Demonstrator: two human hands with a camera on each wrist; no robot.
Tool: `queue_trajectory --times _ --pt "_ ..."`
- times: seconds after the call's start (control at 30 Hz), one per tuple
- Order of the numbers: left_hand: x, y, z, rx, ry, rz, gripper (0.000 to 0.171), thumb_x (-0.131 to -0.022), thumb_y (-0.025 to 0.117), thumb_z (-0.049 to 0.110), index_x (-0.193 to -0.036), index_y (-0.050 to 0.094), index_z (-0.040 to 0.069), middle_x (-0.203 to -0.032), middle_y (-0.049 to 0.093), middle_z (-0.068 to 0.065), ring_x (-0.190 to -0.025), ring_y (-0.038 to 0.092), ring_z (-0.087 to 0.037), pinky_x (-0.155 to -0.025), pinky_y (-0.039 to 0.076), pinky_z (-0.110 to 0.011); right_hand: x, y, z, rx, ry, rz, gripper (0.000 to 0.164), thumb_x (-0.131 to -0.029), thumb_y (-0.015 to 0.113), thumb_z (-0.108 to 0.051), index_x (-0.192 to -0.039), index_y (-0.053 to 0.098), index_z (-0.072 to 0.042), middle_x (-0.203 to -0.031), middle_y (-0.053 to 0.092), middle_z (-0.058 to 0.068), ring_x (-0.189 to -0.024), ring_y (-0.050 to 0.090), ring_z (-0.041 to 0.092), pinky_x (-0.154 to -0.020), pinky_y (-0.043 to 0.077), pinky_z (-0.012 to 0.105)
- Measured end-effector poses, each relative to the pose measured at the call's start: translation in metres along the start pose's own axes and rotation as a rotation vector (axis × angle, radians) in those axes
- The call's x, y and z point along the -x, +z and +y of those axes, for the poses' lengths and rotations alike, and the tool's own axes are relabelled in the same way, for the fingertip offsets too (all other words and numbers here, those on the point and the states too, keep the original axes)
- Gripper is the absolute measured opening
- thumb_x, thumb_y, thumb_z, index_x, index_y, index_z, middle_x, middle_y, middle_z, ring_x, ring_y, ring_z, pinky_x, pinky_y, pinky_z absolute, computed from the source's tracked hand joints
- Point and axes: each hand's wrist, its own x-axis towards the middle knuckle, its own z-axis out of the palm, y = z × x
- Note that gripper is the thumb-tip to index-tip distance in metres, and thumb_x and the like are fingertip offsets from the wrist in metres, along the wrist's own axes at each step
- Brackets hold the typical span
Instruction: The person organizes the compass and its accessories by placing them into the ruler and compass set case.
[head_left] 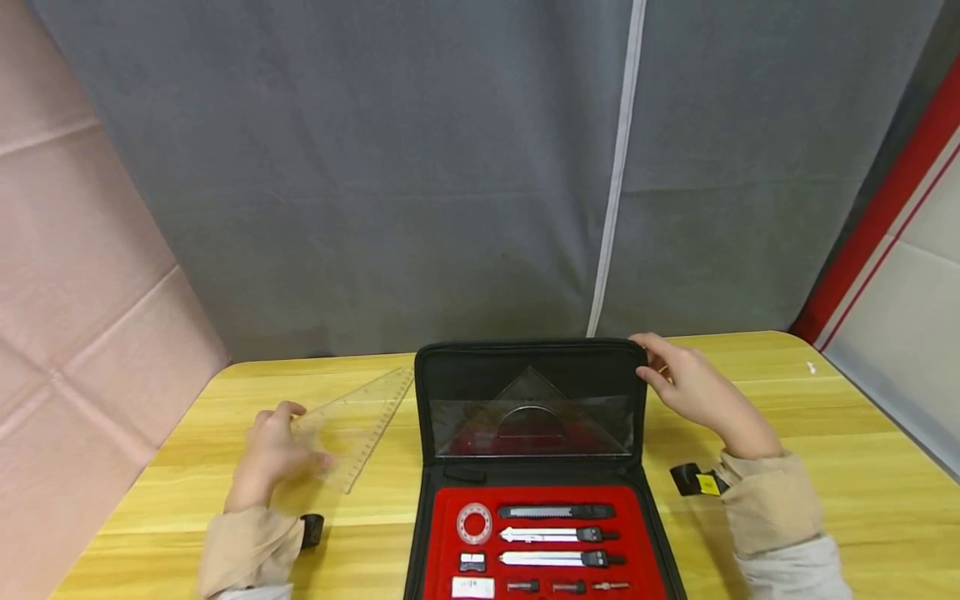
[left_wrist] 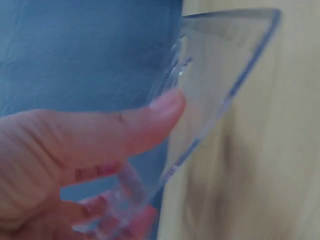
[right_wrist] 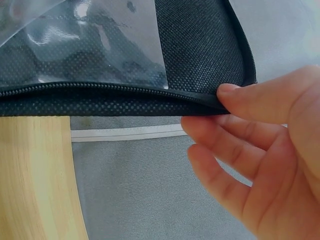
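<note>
A clear plastic set square [head_left: 369, 427] is at the left of centre in the head view, slanted above the wooden table [head_left: 840, 408]. Its narrow tip points to the upper right of the frame, just beside the left edge of the case lid [head_left: 480, 371]; its long axis runs from that tip down to the lower left, and a graduated edge faces right. The left hand [head_left: 272, 457] grips its left end, thumb on the near face and fingers behind, as the left wrist view shows.

The right hand [head_left: 697, 393] pinches the lid's upper right corner between thumb and fingers. The lid stands raised, and its transparent pocket [head_left: 468, 429] holds a second set square [head_left: 530, 387] with its apex pointing up.

At the bottom centre, the black zippered case [head_left: 422, 533] lies open. Its red tray [head_left: 647, 550] carries a white ring [head_left: 462, 525], two compasses [head_left: 542, 535] lying crosswise, a small sharpener [head_left: 472, 565] and a white eraser [head_left: 472, 588].

A grey curtain [head_left: 375, 183] with a pale vertical strip [head_left: 619, 158] fills the upper frame; a pink padded wall [head_left: 82, 267] occupies the left.
</note>
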Motion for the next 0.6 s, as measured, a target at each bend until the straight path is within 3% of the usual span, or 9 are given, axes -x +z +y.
queue_trajectory --times 0.17,0.23,0.3,0.37,0.5,0.6 --pt "0.0 -0.006 -0.002 0.09 0.123 0.169 0.078 -0.053 0.077 0.004 -0.121 0.04 -0.007 -0.128 0.021 -0.04 -0.11 0.017 -0.058 -0.083 0.031 -0.069 0.0 0.0 0.0 0.0 -0.008 0.002 0.036 -0.08 0.058 -0.001 -0.114 0.048 0.006 -0.078 0.063 0.017 -0.07 0.056 0.025 -0.058 0.052 0.044" --pt "-0.002 -0.008 -0.001 0.138 0.156 0.22 0.08 -0.053 0.076 -0.003 -0.123 0.038 -0.006 -0.132 0.015 -0.038 -0.113 0.015 -0.057 -0.086 0.034 -0.068 0.0 0.0 0.0 0.0 -0.011 0.004 0.036 -0.08 0.058 -0.001 -0.114 0.048 0.006 -0.078 0.063 0.016 -0.069 0.056 0.024 -0.058 0.052 0.044" --pt "-0.003 -0.009 0.0 0.215 0.164 0.252 0.083 -0.054 0.073 -0.01 -0.127 0.034 -0.005 -0.134 0.011 -0.035 -0.115 0.02 -0.055 -0.088 0.042 -0.06 0.0 0.0 0.0 0.001 -0.013 0.005 0.036 -0.08 0.058 -0.001 -0.114 0.048 0.006 -0.077 0.062 0.016 -0.069 0.056 0.024 -0.058 0.052 0.045" --pt "-0.003 -0.012 0.002 0.296 0.157 0.268 0.089 -0.055 0.07 -0.016 -0.132 0.026 -0.003 -0.134 0.009 -0.031 -0.115 0.027 -0.052 -0.081 0.053 -0.043 0.0 0.0 0.0 0.001 -0.014 0.004 0.036 -0.08 0.058 0.0 -0.114 0.048 0.006 -0.076 0.062 0.015 -0.069 0.056 0.024 -0.058 0.052 0.045" --pt "0.0 -0.017 0.003 0.377 0.146 0.283 0.093 -0.061 0.066 -0.019 -0.137 0.015 -0.001 -0.129 0.029 -0.03 -0.108 0.045 -0.043 -0.071 0.049 -0.012 0.0 0.0 0.0 -0.007 -0.013 0.001 0.036 -0.08 0.058 0.0 -0.114 0.048 0.006 -0.076 0.061 0.015 -0.069 0.055 0.024 -0.06 0.053 0.047" --pt "0.002 -0.019 -0.001 0.338 0.154 0.29 0.08 -0.067 0.066 -0.012 -0.134 0.023 -0.002 -0.116 0.052 -0.028 -0.097 0.058 -0.022 -0.066 0.047 -0.007 0.0 0.0 0.0 -0.009 -0.012 0.0 0.036 -0.08 0.058 0.0 -0.114 0.048 0.006 -0.076 0.061 0.014 -0.069 0.055 0.023 -0.061 0.053 0.047"
